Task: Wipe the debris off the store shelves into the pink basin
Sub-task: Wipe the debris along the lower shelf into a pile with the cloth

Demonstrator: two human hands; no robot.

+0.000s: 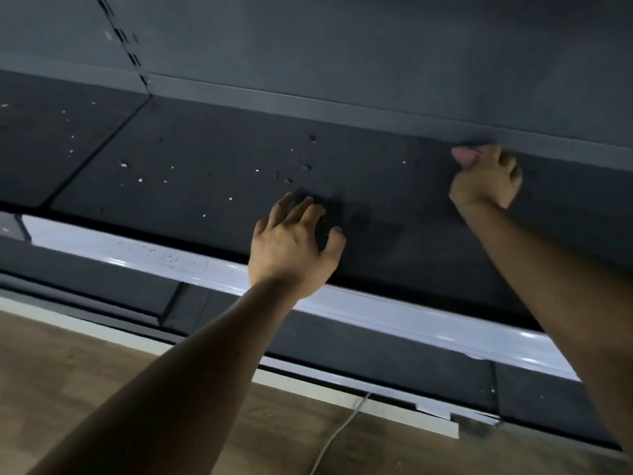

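A dark grey store shelf (pixel 205 138) runs across the view. Several small white and grey bits of debris (pixel 257 170) are scattered on its left and middle parts. My left hand (pixel 294 248) lies near the shelf's front edge with its fingers spread and lightly bent, fingertips touching the surface just right of the debris. My right hand (pixel 486 180) is at the back right of the shelf, against the rear wall, fingers curled round a small pinkish thing (pixel 463 156) that is blurred. No pink basin is in view.
A glossy white rail (pixel 137 248) lines the shelf's front edge. A lower dark shelf (pixel 102 279) sits beneath it. The grey back panel (pixel 342 46) rises behind the shelf. Below is wooden floor (pixel 68 371) with a white cable (pixel 339 433).
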